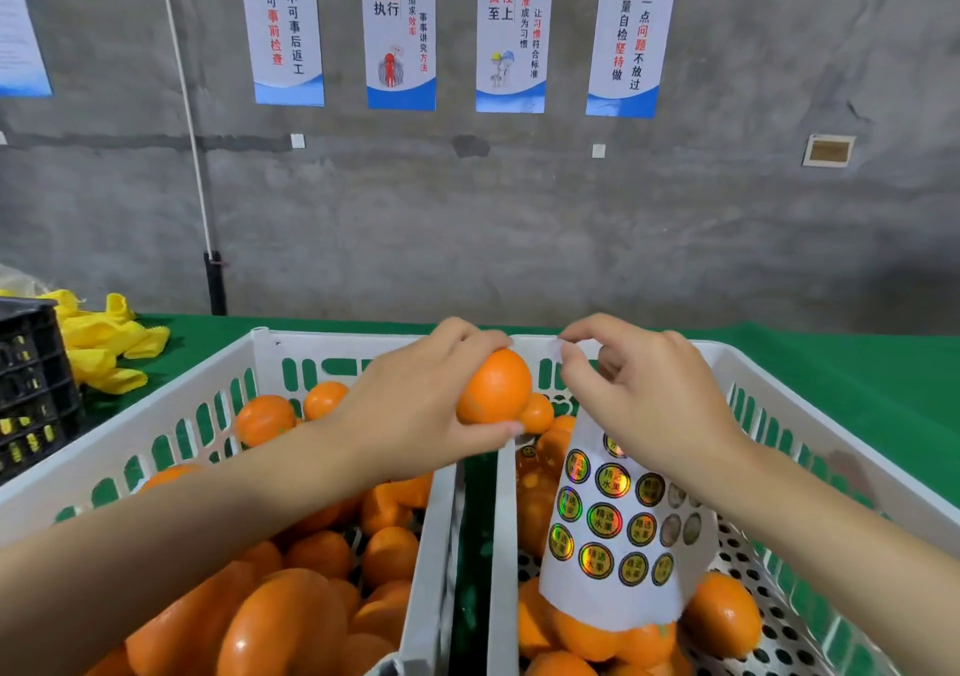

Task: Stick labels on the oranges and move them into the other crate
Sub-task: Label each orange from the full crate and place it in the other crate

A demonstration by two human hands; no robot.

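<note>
Looks like a fruit-packing workshop. Bare concrete wall (519, 228) at 12 o'clock carries four blue-and-white work-slogan posters (400, 25). Green-covered table (831, 358) holds two white plastic crates (130, 446) of oranges (291, 623) at 6 o'clock, a black crate (31, 363) and yellow netting (104, 342) at 9 to 10; a sheet of foil labels (623, 602) hangs at 5.

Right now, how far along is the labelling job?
Done: some oranges lie in the right crate, and the label sheet has empty spots. In hand: the left hand holds an orange; the right hand pinches the sheet. Left: the heap of oranges in the left crate.
</note>
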